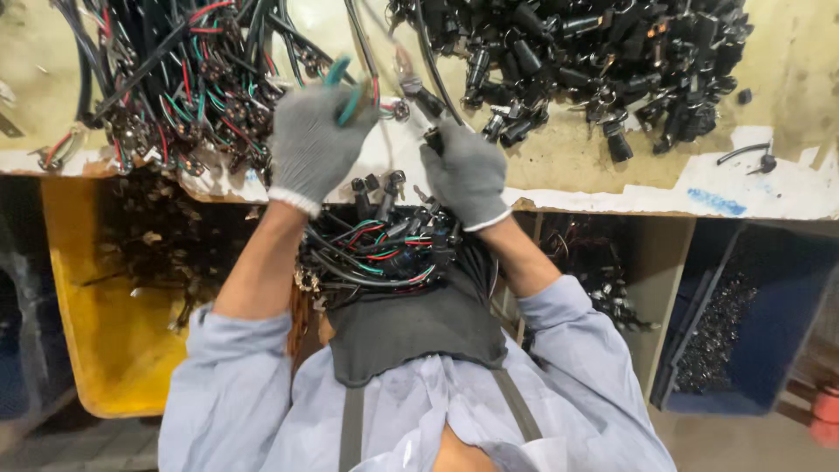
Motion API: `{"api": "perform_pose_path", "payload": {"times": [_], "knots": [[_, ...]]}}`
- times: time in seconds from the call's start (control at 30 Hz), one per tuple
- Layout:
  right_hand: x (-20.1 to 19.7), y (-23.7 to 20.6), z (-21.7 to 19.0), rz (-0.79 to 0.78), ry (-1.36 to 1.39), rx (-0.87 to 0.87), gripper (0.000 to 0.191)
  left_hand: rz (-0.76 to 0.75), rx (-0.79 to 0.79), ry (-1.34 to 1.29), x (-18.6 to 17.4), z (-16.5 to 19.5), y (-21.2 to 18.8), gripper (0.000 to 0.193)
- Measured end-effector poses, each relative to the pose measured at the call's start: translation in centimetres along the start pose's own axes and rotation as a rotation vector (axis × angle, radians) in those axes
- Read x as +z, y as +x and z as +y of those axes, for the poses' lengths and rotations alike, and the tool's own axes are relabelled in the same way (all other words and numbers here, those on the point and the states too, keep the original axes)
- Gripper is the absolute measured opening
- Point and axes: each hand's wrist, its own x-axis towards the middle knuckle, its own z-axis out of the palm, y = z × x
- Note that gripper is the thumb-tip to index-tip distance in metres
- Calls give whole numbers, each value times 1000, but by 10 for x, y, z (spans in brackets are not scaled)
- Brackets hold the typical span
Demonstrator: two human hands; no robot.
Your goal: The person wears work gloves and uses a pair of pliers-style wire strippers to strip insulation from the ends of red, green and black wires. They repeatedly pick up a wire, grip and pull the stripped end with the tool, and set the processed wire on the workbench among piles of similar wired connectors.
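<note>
Closest to the person, a bundle of cut wires (376, 253) with black plugs and red, green and white strands lies heaped in the lap on a dark apron (419, 336), just under the table (612, 188) edge. Above it both gloved hands work side by side at that edge. The left hand (310, 144) is closed round a pair of cutters with teal handles (345, 87), their grips sticking up out of the fist. The right hand (468, 170) is closed on a black plug with a cable (428, 109) that runs up and away across the table; the cutter's nose sits right beside that cable. To the left, under the table, stands a yellow bin (96, 350) with dark scraps in it, and to the right a blue bin (769, 350) holding small black pieces. Farther back on the worn table top, a tangle of wires (175, 79) sprawls on the left, and a big heap of black plugs (603, 61) fills the right.
</note>
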Motion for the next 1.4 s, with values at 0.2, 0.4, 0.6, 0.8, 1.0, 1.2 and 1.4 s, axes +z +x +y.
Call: {"api": "perform_pose_path", "payload": {"times": [0.2, 0.4, 0.6, 0.8, 1.0, 1.2, 1.4], "knots": [[-14, -19, 20, 167, 730, -81, 34, -124, -226, 149, 10, -10, -44, 21], [-25, -24, -17, 329, 873, -96, 31, -200, -233, 197, 42, -12, -49, 19], [-47, -31, -19, 130, 619, -312, 25, -104, -166, 55, 23, 6, -36, 20], [-52, -41, 2, 0, 639, -349, 7, -31, -449, -861, -60, 31, -39, 35], [-42, -38, 9, -64, 660, -437, 10, -17, -294, -902, -75, 78, -71, 36], [-52, -29, 1, -185, 534, -542, 78, -109, -106, -680, -30, 85, -90, 37], [-52, -36, -1, -327, 614, -441, 75, -34, 73, -559, -39, 86, -82, 30]]}}
